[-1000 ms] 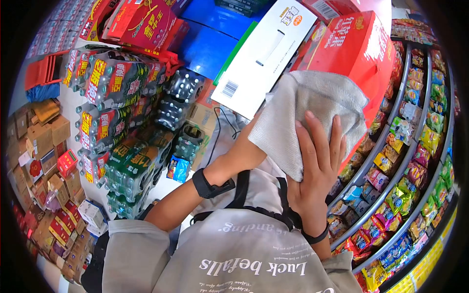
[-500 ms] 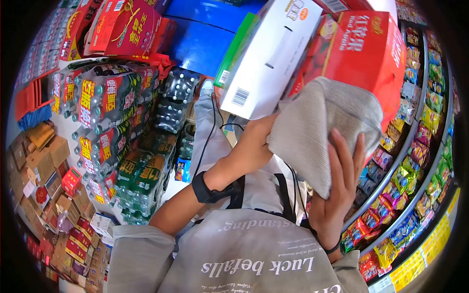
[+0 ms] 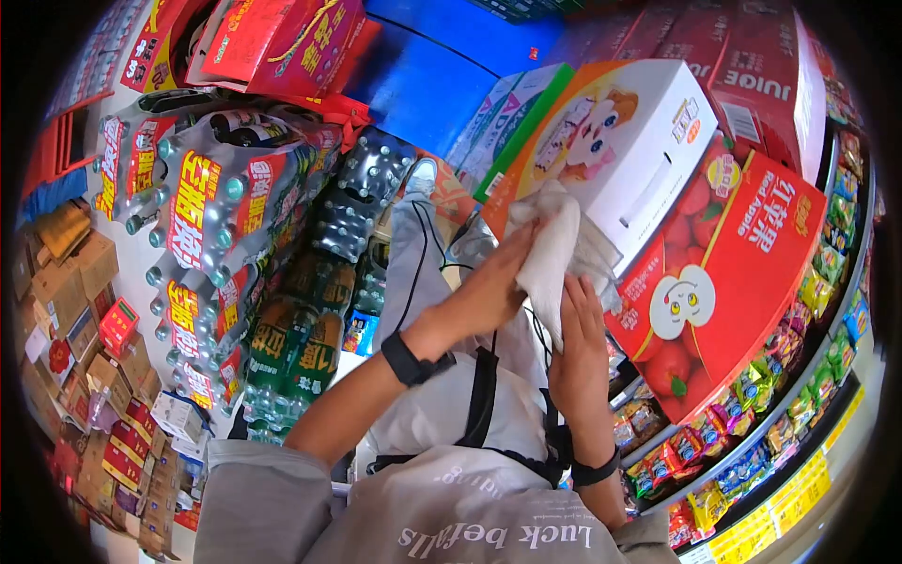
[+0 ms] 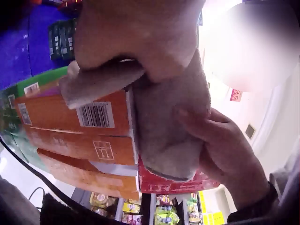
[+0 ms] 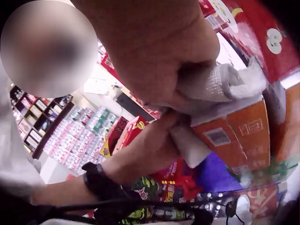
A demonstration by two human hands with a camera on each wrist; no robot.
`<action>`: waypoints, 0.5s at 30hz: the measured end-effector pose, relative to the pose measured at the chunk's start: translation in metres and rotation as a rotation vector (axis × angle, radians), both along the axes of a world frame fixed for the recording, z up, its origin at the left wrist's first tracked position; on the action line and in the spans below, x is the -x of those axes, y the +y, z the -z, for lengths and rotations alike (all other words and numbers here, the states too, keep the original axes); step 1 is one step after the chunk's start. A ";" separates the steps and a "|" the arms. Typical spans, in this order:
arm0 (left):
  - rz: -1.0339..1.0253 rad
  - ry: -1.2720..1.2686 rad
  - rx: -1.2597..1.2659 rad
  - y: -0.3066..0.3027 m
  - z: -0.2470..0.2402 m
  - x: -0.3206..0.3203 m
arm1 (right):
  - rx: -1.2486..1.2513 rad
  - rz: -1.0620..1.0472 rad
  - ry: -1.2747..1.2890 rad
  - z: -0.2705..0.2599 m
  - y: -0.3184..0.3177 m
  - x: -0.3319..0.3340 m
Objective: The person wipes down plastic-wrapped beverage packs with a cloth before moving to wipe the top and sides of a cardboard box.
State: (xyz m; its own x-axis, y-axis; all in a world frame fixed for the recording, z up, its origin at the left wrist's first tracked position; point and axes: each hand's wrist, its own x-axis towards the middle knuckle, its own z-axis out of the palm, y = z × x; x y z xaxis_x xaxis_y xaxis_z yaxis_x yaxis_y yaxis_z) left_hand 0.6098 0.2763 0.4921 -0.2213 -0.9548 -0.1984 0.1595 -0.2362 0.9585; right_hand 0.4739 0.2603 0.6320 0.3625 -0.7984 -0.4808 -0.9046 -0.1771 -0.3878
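Note:
A grey-white cloth (image 3: 552,258), folded and bunched, hangs between my two hands. My left hand (image 3: 493,287) holds its left part; in the left wrist view, the fingers of this hand curl round a roll of the cloth (image 4: 173,126). My right hand (image 3: 583,352) grips the other side, with its thumb on the cloth's face in the left wrist view and its fingers curled round a fold in the right wrist view. Just beyond the cloth stands a white and orange carton (image 3: 648,155) with a cartoon dog. Close on the right is a red apple box (image 3: 723,282).
Shrink-wrapped bottle packs (image 3: 211,202) are stacked at the left. A blue surface (image 3: 413,75) lies ahead, with a red gift box (image 3: 282,47) to its left. Shelves of snack bags (image 3: 752,385) curve along the right, below red juice cartons (image 3: 761,75).
The cloth, spread over my right hand before, is now bunched between both hands. My right hand has moved left, nearer the left. The view has shifted, showing more of the apple box and carton.

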 end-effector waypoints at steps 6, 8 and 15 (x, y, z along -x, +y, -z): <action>0.005 0.071 -0.051 -0.008 0.006 0.012 | 0.090 0.063 0.160 0.041 0.009 0.005; -0.022 0.150 -0.015 -0.017 0.020 0.017 | 0.147 0.076 0.128 0.052 0.010 -0.002; 0.026 0.363 -0.223 -0.078 0.025 0.008 | 0.223 0.076 0.195 0.064 -0.054 -0.038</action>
State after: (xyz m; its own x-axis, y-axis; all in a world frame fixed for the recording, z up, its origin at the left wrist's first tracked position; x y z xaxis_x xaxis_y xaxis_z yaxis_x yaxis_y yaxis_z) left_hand 0.6020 0.1983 0.4670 -0.3387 -0.8903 -0.3044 0.4683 -0.4401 0.7662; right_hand 0.5121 0.2067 0.5680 0.2160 -0.9132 -0.3455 -0.9720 -0.1675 -0.1651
